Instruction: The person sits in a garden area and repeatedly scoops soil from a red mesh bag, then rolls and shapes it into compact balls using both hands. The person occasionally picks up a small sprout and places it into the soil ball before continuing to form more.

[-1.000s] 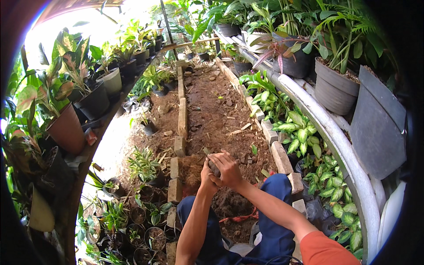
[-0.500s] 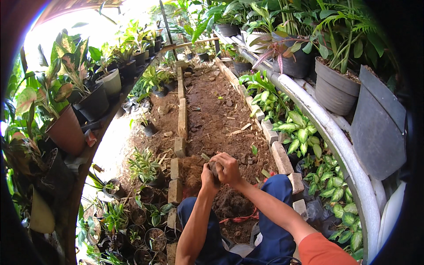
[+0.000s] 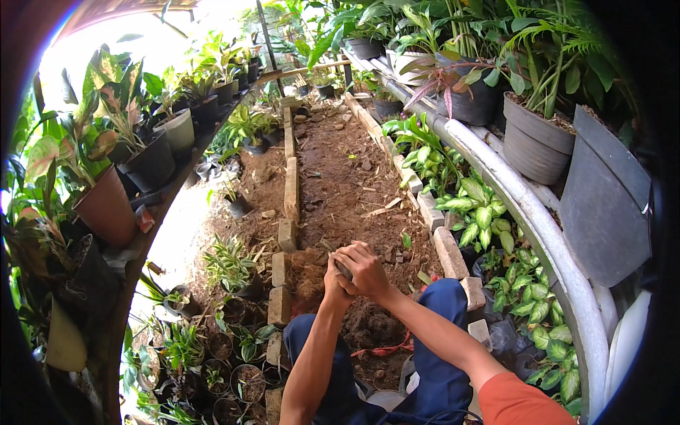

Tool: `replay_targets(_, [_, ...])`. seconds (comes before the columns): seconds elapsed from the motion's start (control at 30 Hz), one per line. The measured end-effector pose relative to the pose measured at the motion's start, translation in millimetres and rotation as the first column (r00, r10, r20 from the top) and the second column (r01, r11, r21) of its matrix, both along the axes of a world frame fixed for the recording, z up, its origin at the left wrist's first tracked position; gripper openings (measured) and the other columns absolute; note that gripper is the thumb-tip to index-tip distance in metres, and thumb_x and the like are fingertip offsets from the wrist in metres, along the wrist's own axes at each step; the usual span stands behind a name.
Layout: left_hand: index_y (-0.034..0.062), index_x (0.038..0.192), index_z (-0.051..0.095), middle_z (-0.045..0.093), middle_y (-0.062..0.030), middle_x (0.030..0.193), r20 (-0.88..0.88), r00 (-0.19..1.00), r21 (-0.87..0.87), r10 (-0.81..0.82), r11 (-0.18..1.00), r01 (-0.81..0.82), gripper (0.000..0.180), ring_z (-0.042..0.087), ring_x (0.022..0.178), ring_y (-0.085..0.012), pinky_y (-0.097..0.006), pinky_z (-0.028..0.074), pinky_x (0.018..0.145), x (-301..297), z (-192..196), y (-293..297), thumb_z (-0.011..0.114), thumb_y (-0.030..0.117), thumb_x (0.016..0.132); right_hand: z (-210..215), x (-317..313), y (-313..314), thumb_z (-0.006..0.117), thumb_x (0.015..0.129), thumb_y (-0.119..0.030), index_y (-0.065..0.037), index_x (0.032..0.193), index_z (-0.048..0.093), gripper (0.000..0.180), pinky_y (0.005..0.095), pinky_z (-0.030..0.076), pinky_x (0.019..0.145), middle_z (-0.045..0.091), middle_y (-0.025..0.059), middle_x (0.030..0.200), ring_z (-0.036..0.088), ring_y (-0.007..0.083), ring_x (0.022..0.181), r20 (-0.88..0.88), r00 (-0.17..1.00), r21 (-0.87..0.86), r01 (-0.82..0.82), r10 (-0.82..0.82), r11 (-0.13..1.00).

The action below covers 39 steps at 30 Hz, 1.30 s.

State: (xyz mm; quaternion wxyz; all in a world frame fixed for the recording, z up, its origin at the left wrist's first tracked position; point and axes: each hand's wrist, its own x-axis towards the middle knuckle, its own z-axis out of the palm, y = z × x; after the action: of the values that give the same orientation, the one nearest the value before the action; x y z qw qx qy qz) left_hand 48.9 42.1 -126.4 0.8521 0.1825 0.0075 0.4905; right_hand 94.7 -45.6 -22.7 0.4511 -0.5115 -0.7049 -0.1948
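My left hand [image 3: 331, 282] and my right hand [image 3: 366, 268] are pressed together over the soil bed [image 3: 340, 184], just ahead of my knees in blue trousers [image 3: 445, 306]. Both close around a small grey object [image 3: 343, 268] that shows only between the fingers; I cannot tell what it is. My right hand lies over the top of it and my left cups it from below. Below the hands is a loose mound of dark soil [image 3: 368, 329].
A line of bricks [image 3: 290, 191] borders the bed on the left, another [image 3: 432, 219] on the right. Small black pots with seedlings [image 3: 234, 354] crowd the lower left. Large potted plants [image 3: 535, 145] stand on a curved white ledge [image 3: 545, 241] at right, and more pots [image 3: 152, 163] line the left shelf.
My hands stay clasped in nearly the same spot. The fingers have shifted slightly around the grey object.
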Motion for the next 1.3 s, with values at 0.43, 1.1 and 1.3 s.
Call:
replay_targets(0.43, [0.0108, 0.111, 0.053, 0.058, -0.0033, 0.108, -0.244, 0.945, -0.177, -0.22, 0.968, 0.18, 0.027, 0.057, 0.103, -0.0173, -0.034, 0.046, 0.094, -46, 70, -34, 0.042, 0.032, 0.1, -2, 8, 10, 0.045, 0.093, -0.027, 0.002, 0.093, 0.063, 0.034, 0.0433, 0.047, 0.086, 0.062, 0.0176, 0.095, 0.059, 0.0352, 0.094, -0.39, 0.893, 0.008, -0.242, 0.226, 0.97])
replay_targets(1.1, [0.009, 0.103, 0.055, 0.062, -0.0073, 0.096, -0.269, 0.952, -0.252, -0.144, 0.965, 0.075, 0.025, 0.062, 0.093, -0.0256, -0.045, 0.052, 0.085, -55, 72, -19, 0.057, 0.03, 0.09, -4, 22, 10, 0.024, 0.104, -0.037, 0.001, 0.088, 0.062, 0.056, 0.0355, 0.049, 0.08, 0.063, 0.0136, 0.086, 0.063, 0.0247, 0.083, -0.765, 0.634, 0.059, -0.106, 0.113, 0.993])
replay_targets(1.3, [-0.0003, 0.118, 0.05, 0.059, -0.0157, 0.109, -0.321, 0.945, -0.231, -0.062, 0.973, -0.014, 0.048, 0.059, 0.104, -0.0286, -0.04, 0.051, 0.092, -56, 91, -24, 0.053, 0.04, 0.093, -3, 21, 10, 0.025, 0.104, -0.033, 0.001, 0.086, 0.063, 0.054, 0.035, 0.048, 0.08, 0.064, 0.0134, 0.086, 0.063, 0.0243, 0.084, -0.758, 0.649, 0.021, -0.073, 0.064, 0.997])
